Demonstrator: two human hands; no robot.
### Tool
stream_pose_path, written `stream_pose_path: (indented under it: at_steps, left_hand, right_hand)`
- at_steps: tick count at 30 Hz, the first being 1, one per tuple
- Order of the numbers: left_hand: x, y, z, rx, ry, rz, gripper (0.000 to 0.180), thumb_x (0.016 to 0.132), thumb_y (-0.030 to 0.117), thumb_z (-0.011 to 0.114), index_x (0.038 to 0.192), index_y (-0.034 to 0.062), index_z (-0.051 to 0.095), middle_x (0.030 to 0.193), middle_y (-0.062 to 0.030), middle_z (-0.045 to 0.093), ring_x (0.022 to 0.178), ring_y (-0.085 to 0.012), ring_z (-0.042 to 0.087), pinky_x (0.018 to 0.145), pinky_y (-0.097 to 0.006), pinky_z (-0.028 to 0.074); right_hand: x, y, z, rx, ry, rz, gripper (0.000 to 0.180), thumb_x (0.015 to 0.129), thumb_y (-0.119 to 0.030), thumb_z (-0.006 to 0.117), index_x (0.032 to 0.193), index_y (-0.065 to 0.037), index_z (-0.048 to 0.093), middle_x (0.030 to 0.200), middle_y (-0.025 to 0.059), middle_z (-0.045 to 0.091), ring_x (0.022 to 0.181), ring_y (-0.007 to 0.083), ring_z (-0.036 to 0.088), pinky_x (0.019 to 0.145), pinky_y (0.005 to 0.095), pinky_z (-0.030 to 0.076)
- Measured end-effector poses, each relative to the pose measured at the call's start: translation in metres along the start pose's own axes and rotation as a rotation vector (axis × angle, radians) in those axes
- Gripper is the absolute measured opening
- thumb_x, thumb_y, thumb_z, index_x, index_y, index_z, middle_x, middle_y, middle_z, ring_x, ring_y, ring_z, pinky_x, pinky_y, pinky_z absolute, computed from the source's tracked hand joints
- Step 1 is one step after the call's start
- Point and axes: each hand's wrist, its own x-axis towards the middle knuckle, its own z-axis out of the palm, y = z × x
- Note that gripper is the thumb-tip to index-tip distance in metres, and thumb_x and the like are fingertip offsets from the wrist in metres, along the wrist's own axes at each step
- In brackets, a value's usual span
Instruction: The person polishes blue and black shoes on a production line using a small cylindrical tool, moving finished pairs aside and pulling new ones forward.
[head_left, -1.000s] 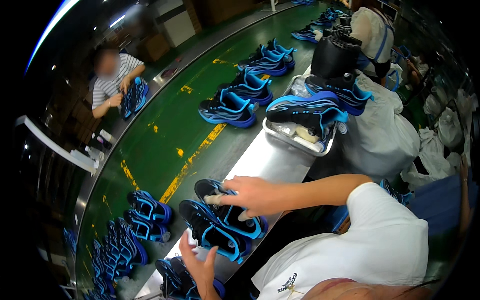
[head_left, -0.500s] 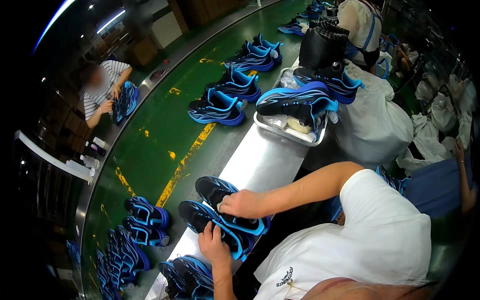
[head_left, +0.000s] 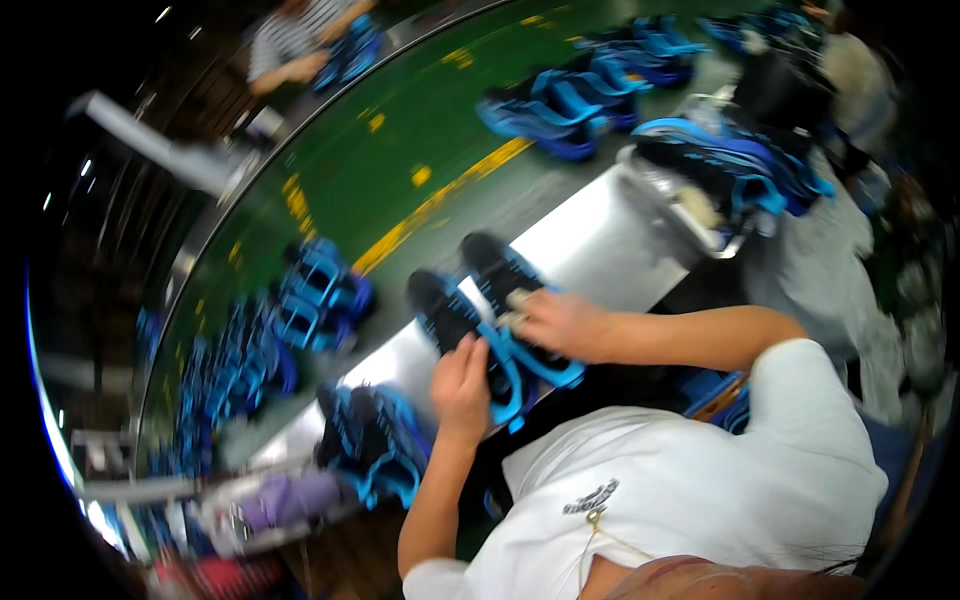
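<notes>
A pair of black-and-blue sneakers lies side by side on the metal ledge in front of me, toes pointing away. My left hand (head_left: 462, 390) grips the left sneaker (head_left: 440, 305) by its side near the opening, fingers pressed together. Over the tongue of the right sneaker (head_left: 497, 262), my right hand (head_left: 565, 325) is closed in a pinch. Something small and pale shows at its fingertips, too blurred to name. Close by on the left, another pair of sneakers (head_left: 375, 435) sits on the ledge.
A green conveyor belt (head_left: 400, 160) with yellow marks carries several more sneakers. A metal tray (head_left: 650, 180) with sneakers stands at the ledge's far right, beside a large white sack (head_left: 810, 270). Across the belt a person in a striped shirt (head_left: 290, 45) handles a sneaker.
My view has swung leftward, so the scene sits farther right, and a purple item shows at lower left. Both hands stay at the same pair of sneakers.
</notes>
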Motion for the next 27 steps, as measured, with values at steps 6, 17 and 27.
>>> stream_pose_path:
  at_steps: [6,17,27]
  left_hand:
    - [0.003,0.005,-0.013,-0.217,-0.07,-0.206,0.045,0.071,-0.007,0.064,0.114,0.0052,0.066,0.112,-0.013,0.065,0.099,-0.0317,0.06,0.088,-0.039,0.049]
    - [0.018,-0.008,0.003,-0.382,-0.162,-0.353,0.019,0.077,0.007,0.074,0.095,0.0026,0.068,0.103,-0.0103,0.064,0.091,-0.0271,0.062,0.079,-0.033,0.05]
    - [0.019,-0.024,0.0,-0.727,-0.266,-0.447,0.025,0.077,0.004,0.073,0.102,0.0038,0.067,0.099,-0.0056,0.061,0.079,-0.0128,0.057,0.068,-0.023,0.045]
  right_hand:
    - [0.008,-0.005,-0.025,0.091,-0.174,0.038,0.049,0.077,-0.016,0.068,0.124,-0.005,0.061,0.132,0.0235,0.052,0.108,0.0382,0.057,0.092,0.0402,0.051]
    - [0.018,0.021,-0.036,0.208,-0.231,0.235,0.027,0.078,-0.024,0.074,0.101,-0.011,0.068,0.087,0.0106,0.058,0.084,0.0302,0.061,0.071,0.0409,0.049]
    - [0.01,0.028,-0.033,0.291,-0.196,0.339,0.027,0.076,-0.024,0.076,0.1,-0.015,0.068,0.088,0.0084,0.055,0.084,0.028,0.059,0.071,0.0404,0.049]
